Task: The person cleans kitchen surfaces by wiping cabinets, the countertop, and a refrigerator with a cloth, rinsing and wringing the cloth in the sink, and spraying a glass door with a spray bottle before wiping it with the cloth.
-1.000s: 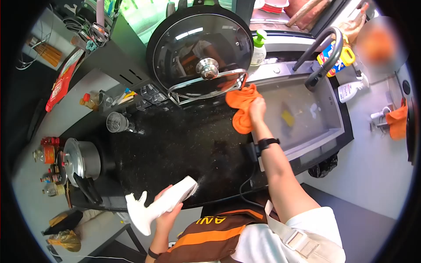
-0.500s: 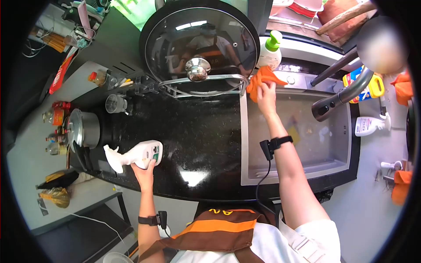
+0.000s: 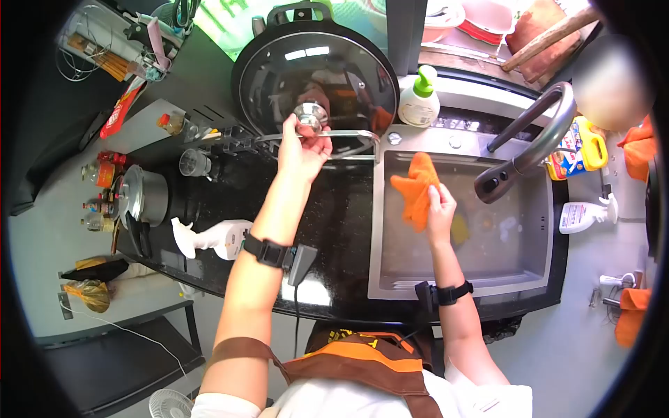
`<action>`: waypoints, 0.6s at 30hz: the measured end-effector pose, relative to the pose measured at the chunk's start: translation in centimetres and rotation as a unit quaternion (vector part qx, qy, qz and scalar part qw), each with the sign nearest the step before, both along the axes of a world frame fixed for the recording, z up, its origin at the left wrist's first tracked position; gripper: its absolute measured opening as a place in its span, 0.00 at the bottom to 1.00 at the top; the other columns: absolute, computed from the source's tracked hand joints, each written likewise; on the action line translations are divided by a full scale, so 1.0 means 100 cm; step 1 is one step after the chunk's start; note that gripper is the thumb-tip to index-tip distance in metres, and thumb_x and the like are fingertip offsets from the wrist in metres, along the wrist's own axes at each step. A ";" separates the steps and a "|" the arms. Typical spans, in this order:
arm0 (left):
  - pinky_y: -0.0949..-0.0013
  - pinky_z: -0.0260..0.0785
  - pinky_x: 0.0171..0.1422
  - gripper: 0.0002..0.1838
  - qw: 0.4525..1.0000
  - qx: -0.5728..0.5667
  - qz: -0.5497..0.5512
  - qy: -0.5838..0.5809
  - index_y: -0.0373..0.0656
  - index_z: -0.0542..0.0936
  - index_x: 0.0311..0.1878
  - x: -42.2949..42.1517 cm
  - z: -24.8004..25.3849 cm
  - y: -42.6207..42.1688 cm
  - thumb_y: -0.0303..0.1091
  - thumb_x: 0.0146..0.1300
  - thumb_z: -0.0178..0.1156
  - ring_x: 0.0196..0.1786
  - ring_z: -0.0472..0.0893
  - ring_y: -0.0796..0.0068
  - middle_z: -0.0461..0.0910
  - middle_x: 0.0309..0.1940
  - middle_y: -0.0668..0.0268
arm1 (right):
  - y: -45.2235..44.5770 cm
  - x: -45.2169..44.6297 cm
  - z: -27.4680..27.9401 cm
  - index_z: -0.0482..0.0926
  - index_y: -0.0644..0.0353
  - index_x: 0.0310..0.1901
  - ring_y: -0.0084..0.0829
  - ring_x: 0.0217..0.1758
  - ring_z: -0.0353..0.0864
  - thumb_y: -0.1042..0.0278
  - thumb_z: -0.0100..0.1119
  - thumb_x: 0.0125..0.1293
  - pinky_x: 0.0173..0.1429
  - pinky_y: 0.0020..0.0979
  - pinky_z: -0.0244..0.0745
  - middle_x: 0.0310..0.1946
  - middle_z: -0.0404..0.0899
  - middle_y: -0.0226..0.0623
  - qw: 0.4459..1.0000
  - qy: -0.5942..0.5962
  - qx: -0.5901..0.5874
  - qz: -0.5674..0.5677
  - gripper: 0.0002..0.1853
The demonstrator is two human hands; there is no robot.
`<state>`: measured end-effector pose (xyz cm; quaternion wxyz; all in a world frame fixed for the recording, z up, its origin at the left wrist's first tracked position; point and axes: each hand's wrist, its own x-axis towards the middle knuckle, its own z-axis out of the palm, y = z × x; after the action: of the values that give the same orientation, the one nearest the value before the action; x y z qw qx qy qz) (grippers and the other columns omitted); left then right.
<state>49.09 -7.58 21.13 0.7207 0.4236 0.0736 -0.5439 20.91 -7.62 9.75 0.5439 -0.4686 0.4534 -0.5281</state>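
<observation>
My left hand (image 3: 304,150) reaches up to the glass lid (image 3: 334,73), its fingers wrapped round the silver lid knob (image 3: 311,118). The lid leans upright in a metal rack (image 3: 348,134), in front of a black pan. An orange cloth (image 3: 417,194) is pinched in my right hand (image 3: 440,212), hanging over the left part of the sink (image 3: 488,258). On the black counter (image 3: 334,230) a white spray bottle (image 3: 226,238) lies on its side, partly behind my left forearm.
A pot (image 3: 146,196) and glass cup (image 3: 195,163) are at the left. The faucet (image 3: 516,167) arches over the sink. Behind stands a soap bottle (image 3: 420,101); at the right are a yellow container (image 3: 592,150) and another spray bottle (image 3: 585,214).
My left hand has let go of the spray bottle, left it on the counter and moved up to the lid knob. My right hand has brought the cloth from the counter edge over the sink.
</observation>
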 end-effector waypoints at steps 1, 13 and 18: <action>0.61 0.71 0.50 0.23 1.000 0.022 0.000 -0.021 0.34 0.69 0.38 0.000 0.004 -0.002 0.48 0.58 0.59 0.46 0.76 0.61 0.74 0.42 0.52 | 0.008 -0.007 0.001 0.75 0.66 0.33 0.13 0.31 0.64 0.72 0.50 0.66 0.34 0.19 0.63 0.26 0.70 0.22 1.000 0.003 0.002 0.002 0.07; 0.62 0.79 0.49 0.08 0.988 0.049 0.036 -0.140 0.33 0.72 0.29 0.008 -0.019 0.004 0.23 0.64 0.47 0.42 0.81 0.55 0.78 0.35 0.49 | 0.034 -0.044 -0.028 0.71 0.66 0.30 0.14 0.29 0.61 0.73 0.52 0.65 0.33 0.21 0.62 0.25 0.68 0.22 0.998 0.032 0.048 0.002 0.08; 0.66 0.78 0.49 0.07 0.988 0.056 0.018 -0.141 0.32 0.71 0.28 0.002 -0.020 0.046 0.23 0.62 0.48 0.43 0.81 0.55 0.78 0.38 0.48 | 0.033 -0.060 -0.023 0.76 0.67 0.39 0.15 0.35 0.69 0.73 0.49 0.67 0.41 0.20 0.67 0.30 0.74 0.25 0.992 0.108 0.001 0.066 0.08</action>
<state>49.30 -3.01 19.12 0.7084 0.5347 0.0090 -0.4607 14.95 -4.36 7.43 0.5258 -0.5512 0.4785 -0.4367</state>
